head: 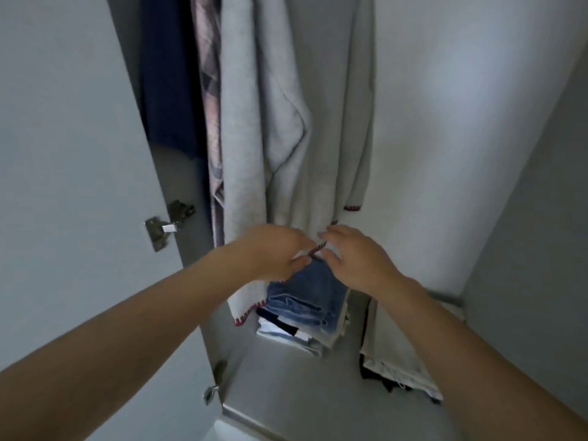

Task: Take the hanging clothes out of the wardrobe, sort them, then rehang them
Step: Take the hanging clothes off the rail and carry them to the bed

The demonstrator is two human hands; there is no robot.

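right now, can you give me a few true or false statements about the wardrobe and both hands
1. Both hands are at the hem of the cream garment. True: left hand and right hand meet at its red-stitched edge.
2. Folded jeans lie below the hands. True.
3. The wardrobe holds only one hanging garment. False: a navy garment, a plaid shirt and a grey hoodie hang there too.
4. The jeans hang on a hanger. False: they top a folded stack.
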